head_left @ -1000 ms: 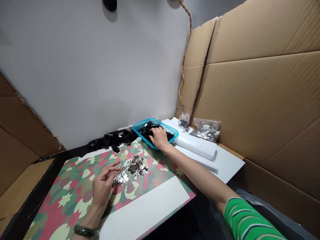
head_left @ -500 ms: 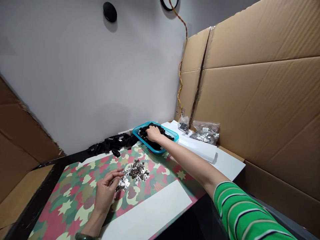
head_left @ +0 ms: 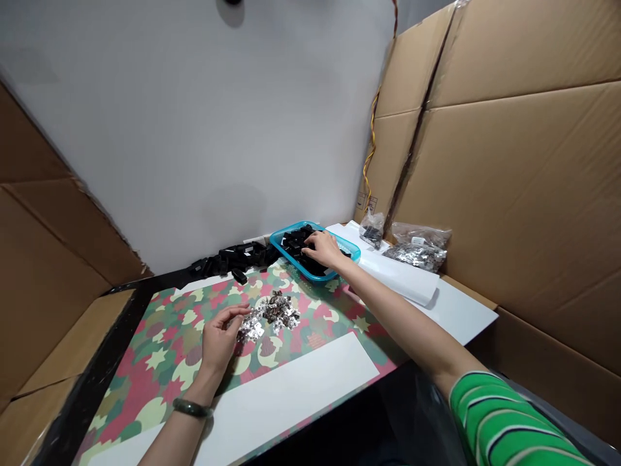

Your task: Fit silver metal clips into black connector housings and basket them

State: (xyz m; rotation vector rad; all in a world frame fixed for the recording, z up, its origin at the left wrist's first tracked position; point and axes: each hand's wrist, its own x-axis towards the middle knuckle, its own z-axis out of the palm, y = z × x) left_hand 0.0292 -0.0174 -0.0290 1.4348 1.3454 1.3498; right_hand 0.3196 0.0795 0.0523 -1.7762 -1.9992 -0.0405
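Note:
My right hand [head_left: 324, 250] is over the blue plastic basket [head_left: 315, 278], its fingers loosely bent and apart above small black plastic pieces [head_left: 294, 243]. I see nothing held in it. Over the patterned board, my left hand [head_left: 220, 333] rests with thumb and fingers curved and slightly apart, beside a pile of small silver metal pieces [head_left: 252, 327]. Its fingertips are at the pile's left edge, and no piece shows between them. Darker, brownish metal pieces [head_left: 279, 307] lie at the right of the same pile. A dark bangle [head_left: 193, 408] circles my left wrist.
More black plastic pieces [head_left: 237, 257] lie heaped along the wall. Two clear bags, one of black pieces [head_left: 371, 234] and one of metal pieces [head_left: 418, 255], stand by the cardboard [head_left: 509, 162] at right. A white sheet [head_left: 301, 395] covers the board's [head_left: 160, 356] near edge.
My view has shifted, so the scene sits further right and higher at the wall. My right hand has drawn back slightly from among the black pieces toward the basket's near right side.

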